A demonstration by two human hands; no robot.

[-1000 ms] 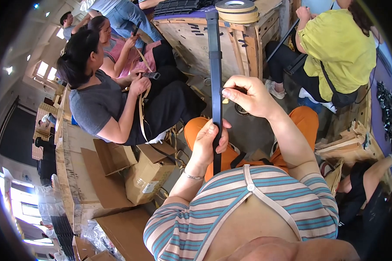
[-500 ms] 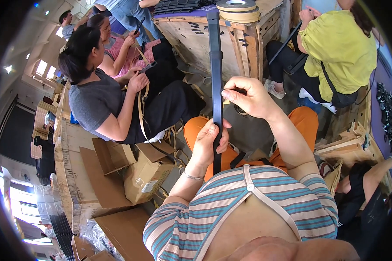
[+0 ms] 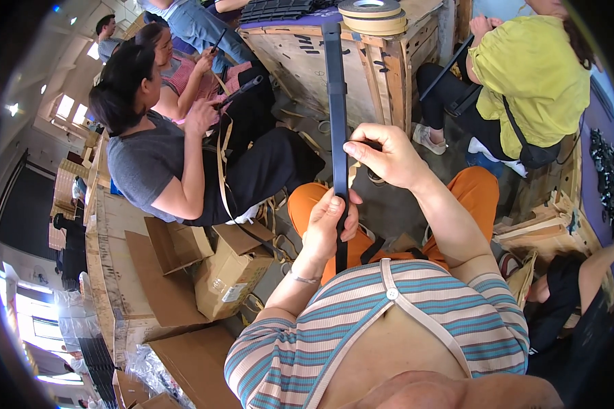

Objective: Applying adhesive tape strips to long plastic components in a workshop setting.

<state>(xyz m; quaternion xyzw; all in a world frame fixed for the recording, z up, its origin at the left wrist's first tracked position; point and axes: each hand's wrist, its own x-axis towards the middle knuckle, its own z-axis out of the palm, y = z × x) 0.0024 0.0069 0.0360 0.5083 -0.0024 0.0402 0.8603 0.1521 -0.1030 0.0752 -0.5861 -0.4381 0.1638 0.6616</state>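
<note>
A long, straight black bar point(image 3: 338, 116) stands lengthwise before me, its far end near the tape rolls and its near end close to my shirt. My left hand point(image 3: 329, 219) is closed around its lower part, thumb on top. Higher up, my right hand point(image 3: 394, 158) pinches with thumb and index finger against the bar's right edge. A small dark piece point(image 3: 371, 144) shows between those fingers; its kind I cannot make out. Just below the thumb hangs a short yellowish strip point(image 3: 352, 176).
Rolls of tape point(image 3: 372, 20) lie on a wooden crate point(image 3: 320, 65) ahead. To the left sit a person in a grey shirt point(image 3: 147, 160) and an open cardboard box point(image 3: 228, 279). A person in a yellow-green shirt point(image 3: 532, 75) sits at right, near a purple-covered surface point(image 3: 593, 198) with black parts.
The bar's far end has tilted slightly left, and my right hand has shifted a little left with it. The grey-shirted person now holds a black piece angled upward.
</note>
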